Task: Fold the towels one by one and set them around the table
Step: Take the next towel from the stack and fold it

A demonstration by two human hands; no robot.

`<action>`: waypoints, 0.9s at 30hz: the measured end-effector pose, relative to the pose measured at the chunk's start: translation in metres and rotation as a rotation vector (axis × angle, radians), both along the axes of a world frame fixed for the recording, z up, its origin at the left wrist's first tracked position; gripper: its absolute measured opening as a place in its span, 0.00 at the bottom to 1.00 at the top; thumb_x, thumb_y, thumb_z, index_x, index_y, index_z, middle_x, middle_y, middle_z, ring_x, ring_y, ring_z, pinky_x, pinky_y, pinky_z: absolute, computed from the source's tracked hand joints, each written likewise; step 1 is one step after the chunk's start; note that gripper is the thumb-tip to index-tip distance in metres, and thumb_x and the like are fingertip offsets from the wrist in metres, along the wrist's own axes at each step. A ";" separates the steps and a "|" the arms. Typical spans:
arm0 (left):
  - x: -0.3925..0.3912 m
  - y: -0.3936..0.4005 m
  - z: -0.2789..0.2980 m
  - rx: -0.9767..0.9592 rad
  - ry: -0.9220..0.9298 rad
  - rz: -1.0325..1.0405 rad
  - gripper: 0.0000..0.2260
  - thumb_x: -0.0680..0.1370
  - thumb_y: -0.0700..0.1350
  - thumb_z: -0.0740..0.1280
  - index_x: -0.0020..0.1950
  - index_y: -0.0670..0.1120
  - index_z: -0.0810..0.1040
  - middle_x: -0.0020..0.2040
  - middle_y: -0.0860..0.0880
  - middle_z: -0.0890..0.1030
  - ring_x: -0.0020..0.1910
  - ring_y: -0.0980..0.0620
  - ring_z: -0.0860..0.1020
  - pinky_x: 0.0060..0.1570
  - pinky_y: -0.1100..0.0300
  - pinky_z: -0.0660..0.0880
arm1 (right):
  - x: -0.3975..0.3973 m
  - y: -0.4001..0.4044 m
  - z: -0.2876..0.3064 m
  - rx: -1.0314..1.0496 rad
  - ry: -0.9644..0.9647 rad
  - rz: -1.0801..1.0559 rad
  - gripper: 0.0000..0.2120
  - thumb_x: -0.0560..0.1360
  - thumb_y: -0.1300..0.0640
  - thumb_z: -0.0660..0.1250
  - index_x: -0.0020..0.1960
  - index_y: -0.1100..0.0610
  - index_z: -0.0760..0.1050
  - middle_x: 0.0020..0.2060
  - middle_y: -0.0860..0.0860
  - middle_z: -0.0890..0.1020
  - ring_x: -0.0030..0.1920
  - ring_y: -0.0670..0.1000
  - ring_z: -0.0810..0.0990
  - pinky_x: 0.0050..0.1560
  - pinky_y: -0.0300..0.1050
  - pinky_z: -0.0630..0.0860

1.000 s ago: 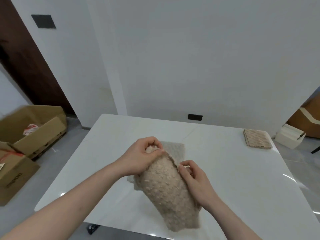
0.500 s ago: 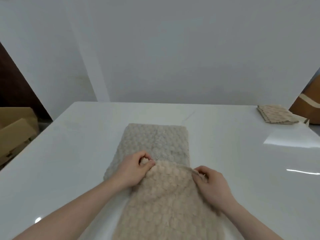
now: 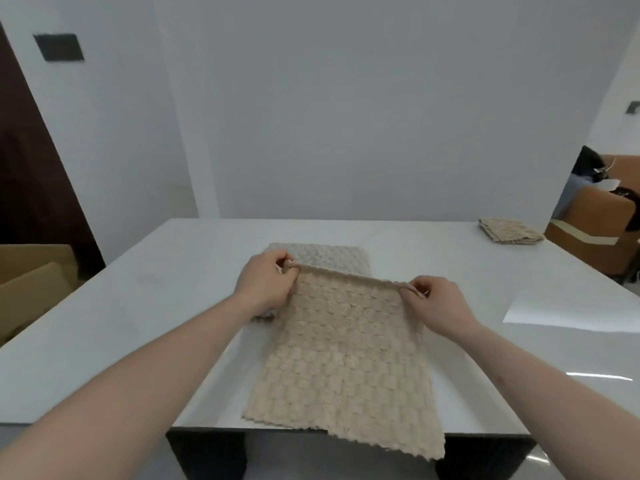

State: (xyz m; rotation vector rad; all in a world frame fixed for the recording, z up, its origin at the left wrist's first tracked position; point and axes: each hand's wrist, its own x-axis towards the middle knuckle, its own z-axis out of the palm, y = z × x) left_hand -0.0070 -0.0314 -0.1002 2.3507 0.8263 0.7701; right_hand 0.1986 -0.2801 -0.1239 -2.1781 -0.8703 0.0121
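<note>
A beige, bumpy-textured towel (image 3: 346,358) lies stretched over the near part of the white table (image 3: 138,306); its near end hangs past the table's front edge. My left hand (image 3: 266,285) pinches its far left corner and my right hand (image 3: 436,303) pinches its far right corner, holding that far edge lifted and taut. Beneath and beyond that edge shows a greyer stretch of towel (image 3: 329,258) flat on the table; whether it is a separate towel I cannot tell. A folded beige towel (image 3: 509,230) rests at the far right corner.
Cardboard boxes (image 3: 31,282) stand on the floor left of the table. A brown box with white tape (image 3: 595,237) and dark clutter sit beyond the right corner. A white wall closes off the far side.
The towel went from bunched up to spread out flat. My hands moved apart and away from me, each pinching a far corner. The view drew closer to the table.
</note>
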 end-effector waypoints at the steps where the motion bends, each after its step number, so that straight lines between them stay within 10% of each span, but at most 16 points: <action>1: -0.002 0.000 0.012 0.018 0.000 -0.001 0.07 0.78 0.52 0.67 0.40 0.55 0.79 0.41 0.57 0.82 0.40 0.54 0.79 0.44 0.56 0.77 | 0.001 -0.004 0.010 -0.012 -0.019 0.006 0.12 0.78 0.48 0.69 0.37 0.49 0.80 0.31 0.45 0.82 0.36 0.48 0.79 0.35 0.43 0.72; 13: 0.006 -0.004 0.078 -0.219 -0.064 0.010 0.04 0.77 0.47 0.68 0.45 0.50 0.83 0.41 0.50 0.87 0.45 0.49 0.86 0.51 0.50 0.83 | 0.008 0.004 0.087 -0.038 -0.195 0.011 0.03 0.76 0.51 0.71 0.47 0.46 0.84 0.41 0.41 0.84 0.45 0.46 0.81 0.43 0.43 0.76; 18: -0.004 -0.019 0.064 -0.139 0.019 -0.018 0.03 0.78 0.44 0.69 0.45 0.50 0.82 0.46 0.52 0.85 0.45 0.55 0.81 0.36 0.64 0.72 | -0.001 -0.010 0.079 -0.044 -0.176 0.087 0.03 0.75 0.52 0.71 0.44 0.45 0.83 0.40 0.40 0.83 0.44 0.41 0.81 0.44 0.44 0.80; 27: -0.062 -0.047 0.004 -0.127 0.037 -0.064 0.07 0.75 0.41 0.67 0.41 0.51 0.83 0.43 0.56 0.86 0.40 0.57 0.83 0.41 0.60 0.81 | -0.038 -0.051 0.038 -0.151 -0.153 0.305 0.04 0.73 0.53 0.70 0.41 0.44 0.81 0.41 0.38 0.83 0.46 0.40 0.80 0.44 0.37 0.76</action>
